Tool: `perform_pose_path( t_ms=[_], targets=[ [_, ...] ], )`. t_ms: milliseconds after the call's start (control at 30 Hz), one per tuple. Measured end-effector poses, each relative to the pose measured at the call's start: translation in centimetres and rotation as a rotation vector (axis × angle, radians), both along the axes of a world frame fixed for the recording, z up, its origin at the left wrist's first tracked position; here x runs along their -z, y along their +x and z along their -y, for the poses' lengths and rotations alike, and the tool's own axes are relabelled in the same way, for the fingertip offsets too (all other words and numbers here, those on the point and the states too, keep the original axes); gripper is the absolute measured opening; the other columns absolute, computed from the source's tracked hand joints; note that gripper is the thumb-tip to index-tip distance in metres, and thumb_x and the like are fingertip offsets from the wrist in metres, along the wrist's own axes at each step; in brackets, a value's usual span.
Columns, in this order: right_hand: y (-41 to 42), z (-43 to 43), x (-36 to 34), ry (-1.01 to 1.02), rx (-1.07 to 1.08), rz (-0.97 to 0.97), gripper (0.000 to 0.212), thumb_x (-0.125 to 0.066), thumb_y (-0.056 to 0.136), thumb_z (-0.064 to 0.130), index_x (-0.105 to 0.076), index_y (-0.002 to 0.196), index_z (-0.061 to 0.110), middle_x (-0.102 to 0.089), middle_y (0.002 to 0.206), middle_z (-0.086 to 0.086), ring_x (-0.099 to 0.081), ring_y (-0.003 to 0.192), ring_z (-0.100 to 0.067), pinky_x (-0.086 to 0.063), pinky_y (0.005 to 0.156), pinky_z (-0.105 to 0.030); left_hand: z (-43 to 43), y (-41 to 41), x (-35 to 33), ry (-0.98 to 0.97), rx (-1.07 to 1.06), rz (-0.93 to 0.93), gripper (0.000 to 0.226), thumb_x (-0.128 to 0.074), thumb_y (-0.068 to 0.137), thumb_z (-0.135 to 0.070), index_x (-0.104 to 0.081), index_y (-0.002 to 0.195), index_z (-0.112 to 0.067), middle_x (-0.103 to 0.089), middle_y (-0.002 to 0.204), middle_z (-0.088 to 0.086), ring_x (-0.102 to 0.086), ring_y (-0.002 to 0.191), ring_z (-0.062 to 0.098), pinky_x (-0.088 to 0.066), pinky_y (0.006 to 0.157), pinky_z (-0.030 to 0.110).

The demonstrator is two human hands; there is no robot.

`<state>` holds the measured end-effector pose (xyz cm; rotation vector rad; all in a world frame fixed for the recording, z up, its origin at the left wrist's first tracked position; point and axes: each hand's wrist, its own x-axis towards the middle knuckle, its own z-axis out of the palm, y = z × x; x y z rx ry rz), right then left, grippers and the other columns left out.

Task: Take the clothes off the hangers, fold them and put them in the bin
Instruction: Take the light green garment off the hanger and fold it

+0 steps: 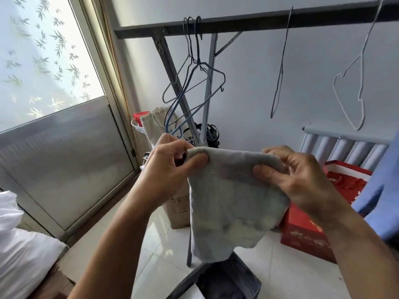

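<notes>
On my feed both forearms reach forward and up: the left hand (pixel 170 162) pinches the top left corner of the pale grey garment (pixel 228 201) between thumb and curled fingers, while the right hand (pixel 295 175) grips its top right corner, thumb in front and fingers curled behind. The garment hangs between them, well below the dark clothes rail (pixel 237 22) and its bare wire hangers (pixel 194 83), and its lower edge overlaps the far rim of the grey bin (pixel 237 279) on the white floor. A cardboard box (pixel 179 210) stands behind on the left and a red box (pixel 302 236) on the right, with open floor around the bin.
</notes>
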<state>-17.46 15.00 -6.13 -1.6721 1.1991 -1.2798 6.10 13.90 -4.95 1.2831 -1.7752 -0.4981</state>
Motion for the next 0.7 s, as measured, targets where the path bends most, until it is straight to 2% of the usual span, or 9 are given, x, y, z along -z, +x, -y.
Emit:
perform_pose_path(
  t_ms=[67,133,233,300,400,467,533,600,700],
  targets=[
    [-0.3,0.3,-0.4,0.037,-0.092,0.128,0.027,-0.066,0.078,0.029,-0.072,0.096,0.01,-0.072,0.094,-0.013,-0.069,0.084,-0.024,-0.057,0.074,-0.036,0.2,-0.6,-0.4,0.097,0.14,-0.332,0.025,-0.06,0.081,-0.038,-0.07,0.093,-0.018,-0.059,0.099,0.0,-0.058,0.081,-0.001,-0.048,0.073,0.016],
    [0.2,0.6,-0.5,0.082,-0.139,0.245,0.027,-0.061,0.082,0.028,-0.07,0.099,0.008,-0.072,0.089,-0.014,-0.068,0.079,-0.022,-0.057,0.069,-0.032,0.7,-1.5,-0.1,0.129,0.168,-0.484,0.032,-0.055,0.088,-0.034,-0.068,0.1,-0.008,-0.065,0.092,0.008,-0.06,0.079,0.012,-0.05,0.072,0.03],
    [0.7,1.3,-0.6,0.15,-0.167,0.44,0.026,-0.056,0.085,0.025,-0.07,0.097,0.007,-0.074,0.081,-0.008,-0.069,0.072,-0.016,-0.056,0.06,-0.024,2.2,-2.4,0.4,0.078,0.077,-0.513,0.029,-0.055,0.098,-0.032,-0.066,0.1,-0.005,-0.065,0.089,0.02,-0.056,0.079,0.022,-0.049,0.073,0.047],
    [0.2,1.4,-0.2,0.223,-0.222,0.55,0.033,-0.056,0.083,0.034,-0.073,0.093,0.007,-0.075,0.083,-0.011,-0.071,0.072,-0.019,-0.057,0.06,-0.026,2.9,-2.6,0.5,0.06,0.051,-0.509,0.035,-0.056,0.093,-0.039,-0.066,0.099,-0.006,-0.065,0.087,0.02,-0.055,0.077,0.022,-0.05,0.073,0.05],
    [-0.4,0.7,1.2,0.364,-0.357,0.631,0.056,-0.082,0.056,0.056,-0.079,0.091,0.012,-0.075,0.096,-0.014,-0.073,0.086,-0.025,-0.059,0.066,-0.032,3.4,-3.1,0.3,0.068,0.064,-0.494,0.052,-0.058,0.085,-0.051,-0.062,0.099,-0.001,-0.061,0.084,0.026,-0.051,0.074,0.023,-0.049,0.068,0.056],
    [-0.2,0.3,1.9,0.412,-0.351,0.575,0.065,-0.094,0.04,0.049,-0.079,0.088,0.009,-0.074,0.094,-0.016,-0.073,0.083,-0.027,-0.059,0.065,-0.032,3.6,-3.3,0.2,0.053,0.066,-0.457,0.057,-0.057,0.084,-0.054,-0.061,0.098,0.001,-0.06,0.083,0.028,-0.051,0.072,0.022,-0.049,0.066,0.057],
    [0.1,0.3,1.9,0.442,-0.259,0.551,0.045,-0.091,0.053,0.036,-0.078,0.083,0.005,-0.074,0.089,-0.016,-0.073,0.079,-0.027,-0.059,0.063,-0.031,3.8,-3.2,0.5,0.061,0.036,-0.451,0.063,-0.056,0.082,-0.061,-0.06,0.096,0.001,-0.058,0.079,0.016,-0.051,0.072,0.02,-0.048,0.065,0.051],
    [0.4,0.5,1.2,0.449,-0.155,0.615,0.025,-0.073,0.07,0.023,-0.076,0.083,0.002,-0.075,0.088,-0.015,-0.073,0.079,-0.025,-0.061,0.065,-0.031,3.6,-3.0,1.2,0.174,0.067,-0.531,0.077,-0.059,0.077,-0.071,-0.058,0.097,0.004,-0.057,0.084,0.011,-0.051,0.077,0.021,-0.045,0.069,0.045],
    [0.3,0.8,0.3,0.444,-0.081,0.681,0.025,-0.065,0.08,0.018,-0.072,0.094,-0.002,-0.074,0.09,-0.016,-0.073,0.08,-0.024,-0.061,0.071,-0.031,2.3,-3.5,3.4,0.429,0.128,-0.608,0.078,-0.069,0.072,-0.07,-0.065,0.103,0.001,-0.066,0.093,0.02,-0.057,0.084,0.025,-0.046,0.076,0.041]
  ],
)
